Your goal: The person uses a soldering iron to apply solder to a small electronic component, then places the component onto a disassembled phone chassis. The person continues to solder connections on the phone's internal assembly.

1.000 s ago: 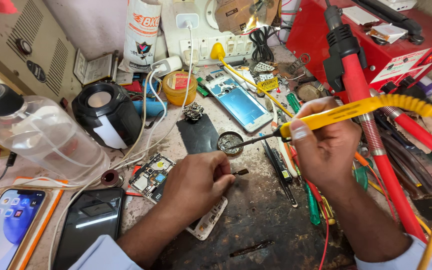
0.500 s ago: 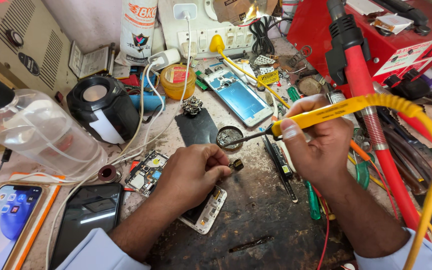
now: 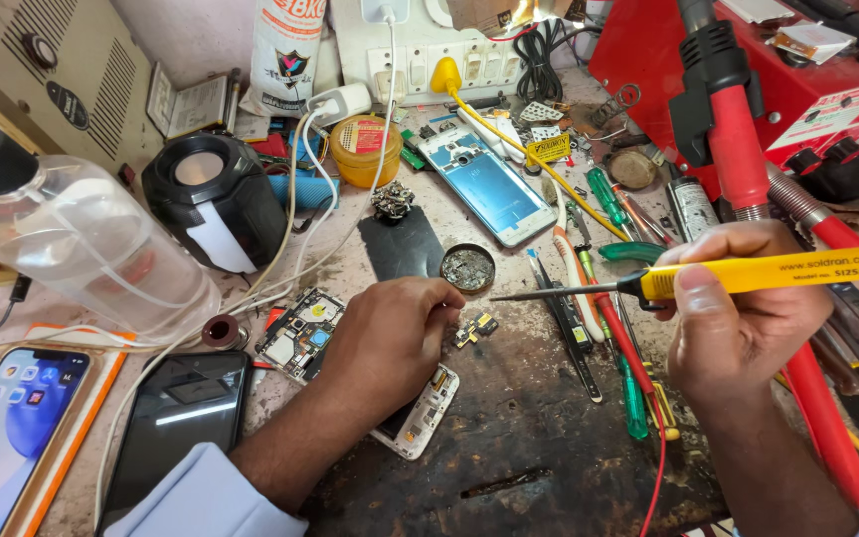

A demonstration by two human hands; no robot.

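Head view: the right hand grips a yellow soldering iron, its tip pointing left, just above a small part on the table. The left hand is curled, fingertips pinching by that part, resting over a white phone frame. A round tin sits just behind; a circuit board lies left.

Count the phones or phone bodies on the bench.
4: lit phone at lower left; dark phone beside it; blue-backed phone near the power strip; white phone under the left hand. Clutter may hide more.
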